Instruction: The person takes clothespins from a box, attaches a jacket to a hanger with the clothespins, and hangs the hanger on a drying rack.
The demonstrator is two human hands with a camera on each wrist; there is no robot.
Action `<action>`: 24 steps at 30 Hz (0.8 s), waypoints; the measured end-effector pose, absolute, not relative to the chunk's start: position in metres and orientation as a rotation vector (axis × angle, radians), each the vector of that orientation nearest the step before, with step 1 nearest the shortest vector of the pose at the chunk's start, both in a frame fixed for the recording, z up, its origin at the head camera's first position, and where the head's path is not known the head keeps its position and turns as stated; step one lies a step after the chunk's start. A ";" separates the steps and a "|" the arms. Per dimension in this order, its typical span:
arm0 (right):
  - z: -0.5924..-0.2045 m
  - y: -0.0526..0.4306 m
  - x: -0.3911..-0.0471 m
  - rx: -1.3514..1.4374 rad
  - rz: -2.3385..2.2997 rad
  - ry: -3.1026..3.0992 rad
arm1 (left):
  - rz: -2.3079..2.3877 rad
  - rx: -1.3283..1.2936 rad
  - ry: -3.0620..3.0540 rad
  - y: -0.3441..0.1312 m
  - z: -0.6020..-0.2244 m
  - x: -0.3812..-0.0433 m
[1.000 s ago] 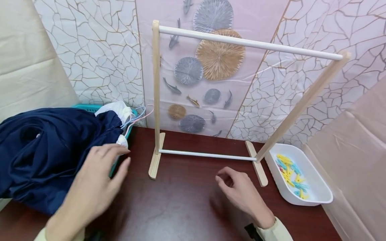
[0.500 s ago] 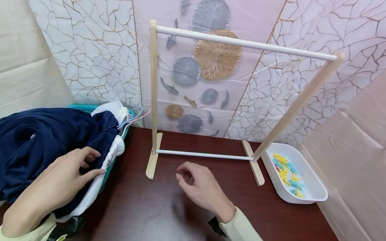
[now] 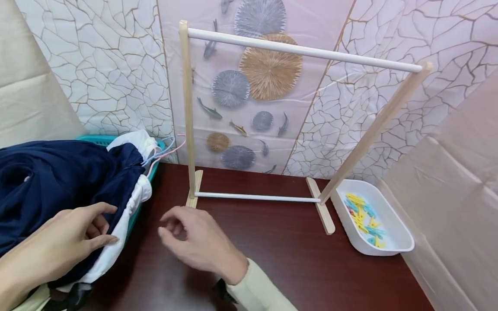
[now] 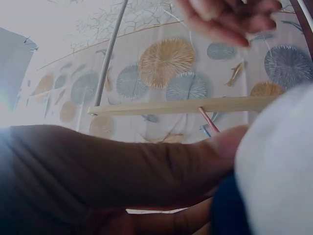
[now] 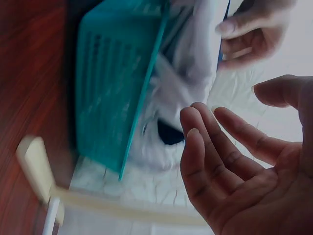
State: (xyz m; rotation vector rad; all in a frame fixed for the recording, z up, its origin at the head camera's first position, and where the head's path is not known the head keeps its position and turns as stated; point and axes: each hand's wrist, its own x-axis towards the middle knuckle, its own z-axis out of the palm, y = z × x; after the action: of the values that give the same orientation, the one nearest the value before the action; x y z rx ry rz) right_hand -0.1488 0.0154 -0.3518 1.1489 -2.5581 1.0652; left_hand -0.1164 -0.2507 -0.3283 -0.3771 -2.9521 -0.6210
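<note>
A navy garment [image 3: 78,168] with a white gathered edge [image 3: 126,220] lies heaped over the teal basket [image 3: 134,220] at the left of the head view. My left hand [image 3: 70,242] is over the garment's near side, thumb tip right at the white edge and fingers loosely bent, with a gap between thumb and index finger. White cloth [image 4: 279,161] is close beside that thumb in the left wrist view. My right hand [image 3: 204,242] is above the table to the right of the basket, its fingers loosely curved and holding nothing.
A wooden rack [image 3: 186,108] with white rods [image 3: 303,49] stands on the dark red table [image 3: 295,268]. Blue and pink hangers [image 3: 167,152] stick out of the basket. At the right is a white tray [image 3: 393,216] of yellow and blue clothespins [image 3: 359,214].
My left hand has moved left and down to the garment's near edge. The right hand has swung left across the table toward the basket. The head view has shifted slightly right.
</note>
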 end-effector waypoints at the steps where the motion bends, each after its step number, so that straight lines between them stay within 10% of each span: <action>1: -0.350 0.009 -0.148 1.172 1.070 -2.558 | -0.627 -0.360 -2.943 -0.250 -0.329 -0.117; 24: -0.299 -0.093 -0.181 0.849 1.619 -2.829 | -0.782 -0.264 -2.516 -0.241 -0.320 -0.118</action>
State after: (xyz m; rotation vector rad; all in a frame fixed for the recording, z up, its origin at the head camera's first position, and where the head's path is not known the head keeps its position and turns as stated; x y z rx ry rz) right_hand -0.1807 -0.0927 -0.2985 0.8490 -2.8293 1.6192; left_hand -0.1182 -0.2406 -0.3199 -0.2637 -2.5157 -0.7817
